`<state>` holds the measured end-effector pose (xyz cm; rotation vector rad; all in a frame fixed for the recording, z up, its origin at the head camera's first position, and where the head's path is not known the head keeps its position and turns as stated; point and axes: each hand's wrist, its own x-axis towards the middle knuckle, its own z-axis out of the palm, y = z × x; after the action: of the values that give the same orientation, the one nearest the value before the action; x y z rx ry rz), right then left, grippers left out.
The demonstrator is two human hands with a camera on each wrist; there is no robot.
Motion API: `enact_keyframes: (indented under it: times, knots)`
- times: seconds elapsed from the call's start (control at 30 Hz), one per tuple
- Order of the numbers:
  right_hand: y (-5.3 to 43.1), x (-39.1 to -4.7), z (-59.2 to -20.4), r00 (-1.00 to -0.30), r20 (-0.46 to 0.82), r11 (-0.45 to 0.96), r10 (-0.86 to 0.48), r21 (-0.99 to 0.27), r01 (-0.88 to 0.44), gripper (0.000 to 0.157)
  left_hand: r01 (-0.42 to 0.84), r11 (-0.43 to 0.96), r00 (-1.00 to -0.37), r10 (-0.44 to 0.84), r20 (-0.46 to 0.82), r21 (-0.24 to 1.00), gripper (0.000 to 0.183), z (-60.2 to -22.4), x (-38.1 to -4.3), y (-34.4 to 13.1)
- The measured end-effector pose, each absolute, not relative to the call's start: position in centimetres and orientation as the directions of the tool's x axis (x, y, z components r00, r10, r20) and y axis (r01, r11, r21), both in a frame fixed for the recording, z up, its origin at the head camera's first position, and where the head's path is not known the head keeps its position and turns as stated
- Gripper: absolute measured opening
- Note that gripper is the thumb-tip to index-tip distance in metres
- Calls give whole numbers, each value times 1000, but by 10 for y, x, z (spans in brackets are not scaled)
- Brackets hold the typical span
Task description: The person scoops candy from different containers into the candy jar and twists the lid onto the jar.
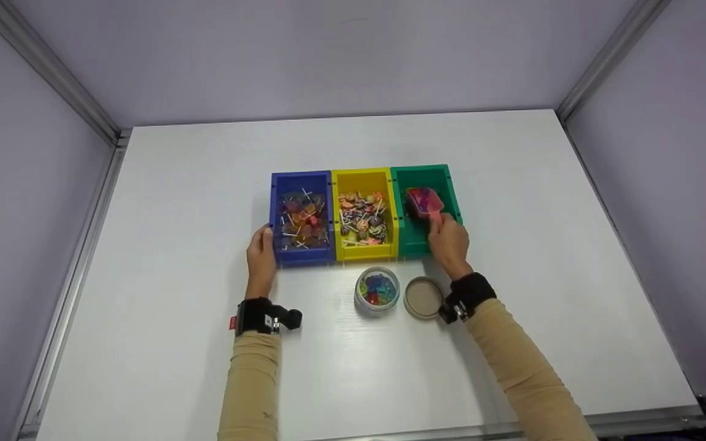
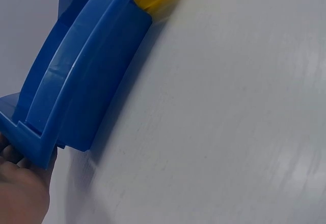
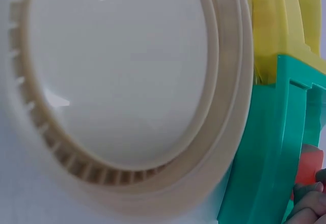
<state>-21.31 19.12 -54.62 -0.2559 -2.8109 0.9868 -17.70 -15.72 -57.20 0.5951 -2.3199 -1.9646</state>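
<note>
Closed with the right grip (image 1: 450, 244) round the handle of the pink scoop (image 1: 434, 212), inside the green bin (image 1: 415, 247). Pointing bowl-first to the far side and slightly left, aligned near to far along its long axis. Holding with the left grip (image 1: 261, 262) the near left corner of the blue bin (image 1: 305, 256), curled under its rim in the left wrist view. Showing only from the head: sweets in the jar (image 1: 377, 311); from the right wrist, ribbing inside the lid (image 3: 227, 81).

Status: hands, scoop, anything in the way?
Left hand holds blue bin's edge; right hand grips pink scoop. Scoop in green bin, carrying colorful pieces. Nothing visibly blocking scoop; lid beside open jar.
</note>
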Motion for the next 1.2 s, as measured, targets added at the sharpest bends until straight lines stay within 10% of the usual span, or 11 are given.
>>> enact_keyframes:
  times: [1.2]
  knots:
    - [212, -174, -537, -972, 195, 739, 127, -673, -38, 28, -269, 126, -925, -311, -219, 955, 49, -570, -176, -157]
